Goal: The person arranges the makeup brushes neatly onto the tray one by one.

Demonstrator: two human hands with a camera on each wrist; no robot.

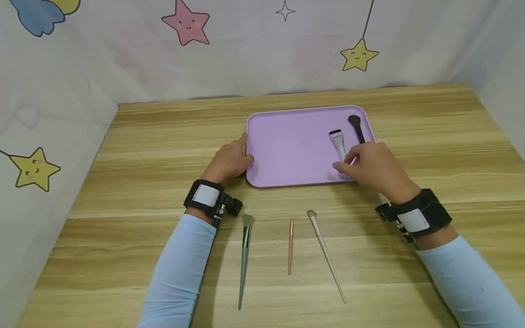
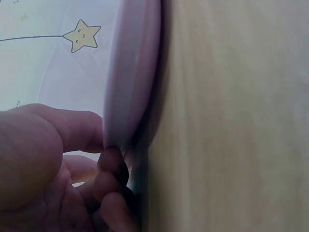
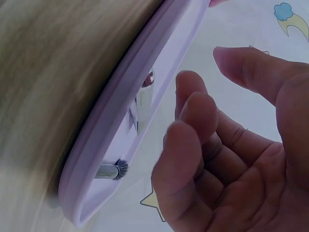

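My left hand grips the left rim of a purple tray; in the left wrist view the thumb and fingers pinch its edge. Over the tray's right end hovers my right hand, its fingers loosely bent and the thumb apart. The right wrist view shows nothing between them. Below that hand, a white-handled makeup brush with a flat dark tip lies in the tray, its lower end partly hidden. Beside it lies a black makeup brush, its handle covered by the hand.
On the wooden table in front of the tray lie a green makeup brush, a short pink brush and a long pale brush. Behind the table hangs a white cloth printed with stars.
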